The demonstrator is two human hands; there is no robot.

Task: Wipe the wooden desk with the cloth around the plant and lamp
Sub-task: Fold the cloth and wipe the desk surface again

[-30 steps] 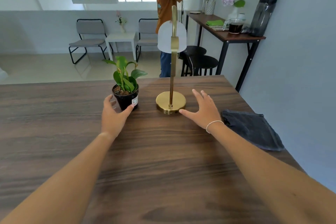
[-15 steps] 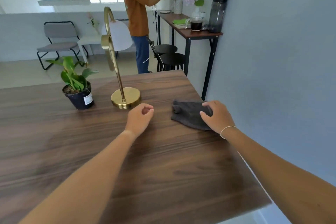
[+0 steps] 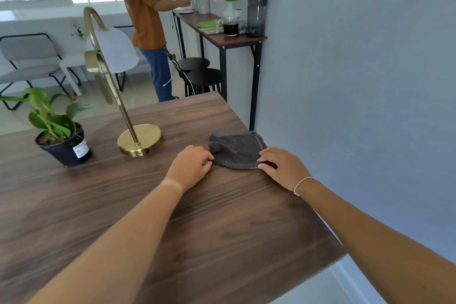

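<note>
Cloth (image 3: 237,150): dark grey, loosely folded, lying flat on the wooden table (image 3: 222,224) near its right edge, close to the pale wall.

Labels: the plant (image 3: 53,121) stands in a black pot (image 3: 65,149) that carries a small white sticker (image 3: 81,148); I cannot read its print. No other writing is legible.

Left hand (image 3: 191,166): I see the forearm reaching in from the lower left, palm down. The fingers (image 3: 206,155) are curled and meet the cloth at its left near corner. The grip is drawn together at that corner; I cannot tell whether fabric is actually pinched or only pressed.

Right hand (image 3: 283,166): the forearm enters from the lower right, with a thin white band (image 3: 302,184) on the wrist. The palm faces down and the fingers (image 3: 267,159) are bent over the right near corner of the cloth, with a fold of fabric showing between them; the grip is pinching that corner.

Layout: the brass lamp (image 3: 139,139) stands with its round base left of the cloth and apart from it. The plant stands further left, beside the lamp base without touching it. Both hands lie at the near edge of the cloth, one at each corner.

Background: a person in an orange top (image 3: 142,7) stands at a narrow side table (image 3: 237,38) against the wall.
</note>
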